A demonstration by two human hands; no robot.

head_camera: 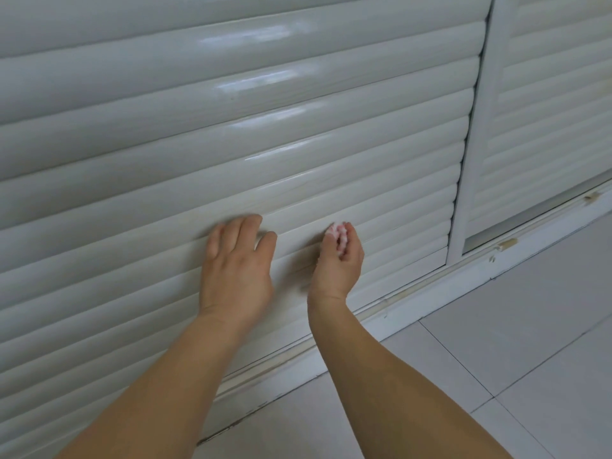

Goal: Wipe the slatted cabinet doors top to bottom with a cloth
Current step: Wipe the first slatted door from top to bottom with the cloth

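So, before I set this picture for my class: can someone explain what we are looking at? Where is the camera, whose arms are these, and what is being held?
There is one picture, taken by a wide-angle camera worn on a person's head, looking forward and down, so the two bare arms are the wearer's own. No machine is involved. In front is a white slatted cabinet door, with a second door to its right, standing above a pale tiled floor. The left hand rests on the slats with fingers nearly straight. The right hand pinches a small bunched pink-and-white cloth against a lower slat, wiping it.
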